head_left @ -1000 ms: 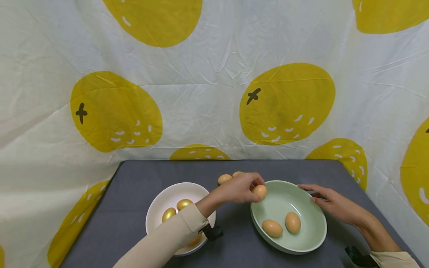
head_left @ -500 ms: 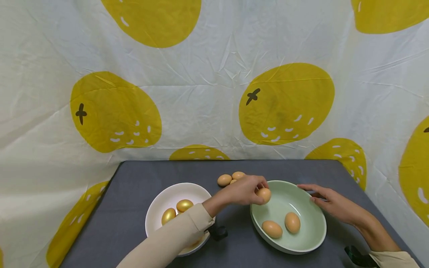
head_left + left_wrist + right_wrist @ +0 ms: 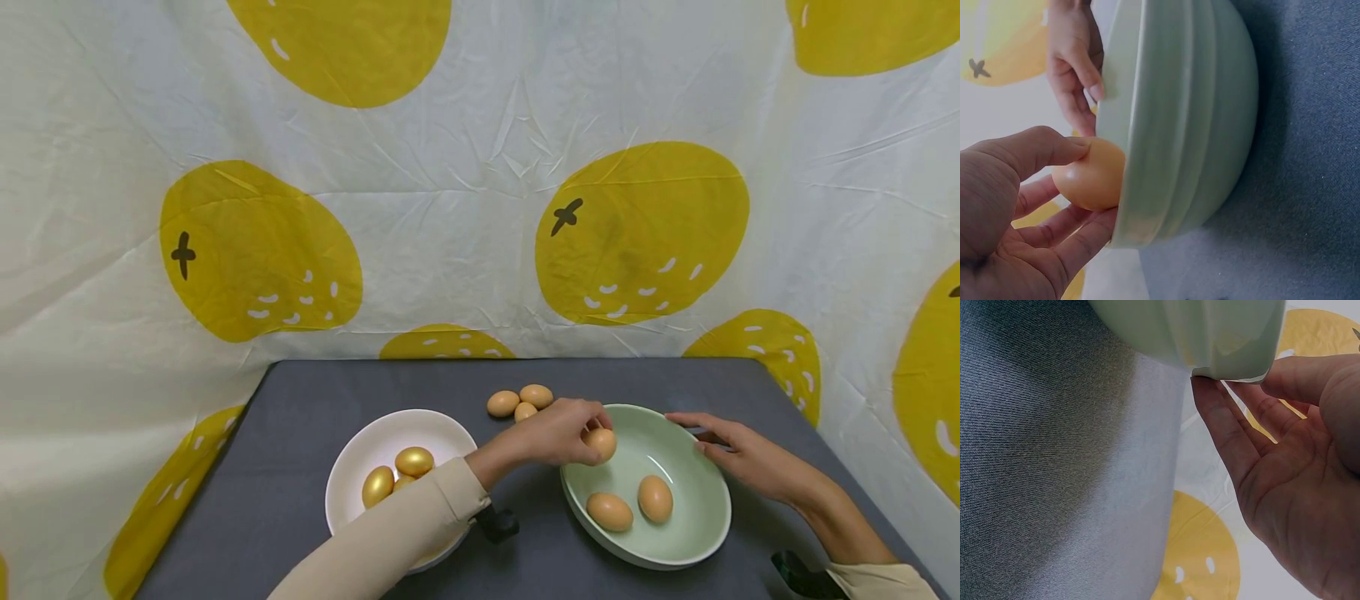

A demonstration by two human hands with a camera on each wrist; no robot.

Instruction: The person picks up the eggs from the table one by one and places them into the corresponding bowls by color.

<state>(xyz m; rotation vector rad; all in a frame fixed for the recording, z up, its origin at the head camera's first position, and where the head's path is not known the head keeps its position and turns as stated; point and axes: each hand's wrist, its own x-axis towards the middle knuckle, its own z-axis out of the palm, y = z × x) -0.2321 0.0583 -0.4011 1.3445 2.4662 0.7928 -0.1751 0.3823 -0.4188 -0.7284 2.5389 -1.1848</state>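
My left hand (image 3: 566, 431) pinches a brown egg (image 3: 602, 446) between thumb and fingers, over the left rim of the pale green bowl (image 3: 701, 500). In the left wrist view that egg (image 3: 1092, 175) overlaps the bowl's rim. Two more brown eggs lie inside, one at the left (image 3: 609, 512) and one near the middle (image 3: 656, 498). My right hand (image 3: 753, 454) holds the bowl's right rim. The right wrist view has its thumb at the rim and its fingertips against the outer wall of the bowl (image 3: 1235, 337).
A white bowl (image 3: 352, 442) with several gold eggs (image 3: 414, 461) stands at the left, partly hidden under my left sleeve (image 3: 405, 525). Several brown eggs (image 3: 503, 404) sit behind my left hand on the dark grey tablecloth (image 3: 375, 379). A patterned curtain (image 3: 465, 250) hangs behind the table.
My left hand has moved slightly right and toward me with the egg, further over the green bowl's rim. More of the brown eggs behind it show. The right hand stays put.
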